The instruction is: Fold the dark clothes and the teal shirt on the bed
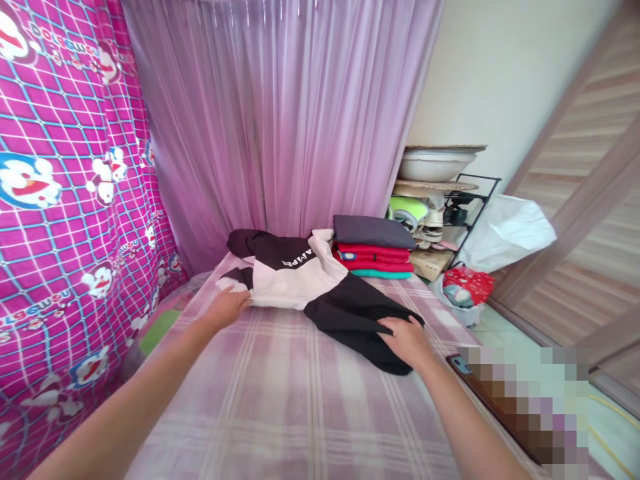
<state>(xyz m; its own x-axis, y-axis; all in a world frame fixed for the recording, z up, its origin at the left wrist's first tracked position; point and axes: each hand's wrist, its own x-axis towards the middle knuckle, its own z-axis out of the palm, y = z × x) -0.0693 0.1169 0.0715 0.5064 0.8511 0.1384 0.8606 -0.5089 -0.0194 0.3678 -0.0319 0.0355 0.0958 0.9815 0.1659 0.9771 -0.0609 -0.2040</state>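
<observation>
Here, the left hand (230,308) touches the black-and-white top (280,283) at nine o'clock, the right hand (407,339) its sleeve (350,303) at four; whether either grips is unclear.

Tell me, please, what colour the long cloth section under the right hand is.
The cloth section is black, clearest in the head view.

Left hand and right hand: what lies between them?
In the head view, the jacket lies between the left hand and the right hand, both touching it.
</observation>
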